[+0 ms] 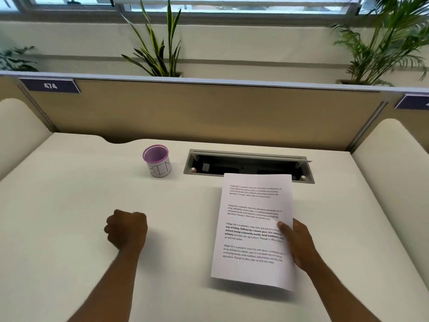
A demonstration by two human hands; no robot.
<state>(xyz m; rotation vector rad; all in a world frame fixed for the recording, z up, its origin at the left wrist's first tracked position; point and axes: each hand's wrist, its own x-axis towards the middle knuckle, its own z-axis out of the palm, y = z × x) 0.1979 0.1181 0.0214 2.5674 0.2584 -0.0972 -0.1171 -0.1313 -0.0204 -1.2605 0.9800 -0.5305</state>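
Note:
My right hand (299,242) pinches the right edge of a white sheet of paper (253,219) printed with several paragraphs of text, thumb on top. The sheet is lifted a little off the cream desk (69,205), casting a shadow below it. My left hand (126,230) rests on the desk to the left, its fingers curled into a fist that holds nothing. A small purple mesh cup (156,160) with a paper label reading "BIN" stands at the back, left of centre.
An open cable tray (246,165) is recessed in the desk behind the paper. A tan partition (209,112) closes off the back, with padded side dividers left and right. Plants stand behind the partition under a window.

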